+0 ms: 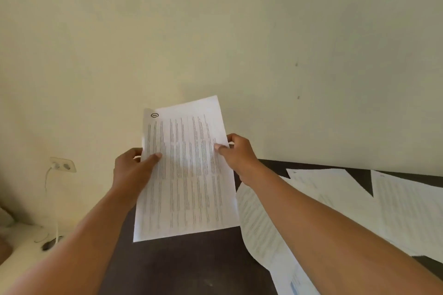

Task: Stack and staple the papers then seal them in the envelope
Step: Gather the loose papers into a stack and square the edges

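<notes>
Now the left hand (133, 170) and the right hand (236, 153) each pinch a side edge of the printed sheet (185, 170), held above the desk (182, 266), left of the loose papers (335, 203), so a weak pinch could let it slide and bend.

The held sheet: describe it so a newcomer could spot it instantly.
Start at the dark table below the pale wall. Above its near left part, the left hand and right hand lift one printed sheet by its side edges. Unlike the loose sheets lying right, it is raised, with a circled mark top left.
</notes>
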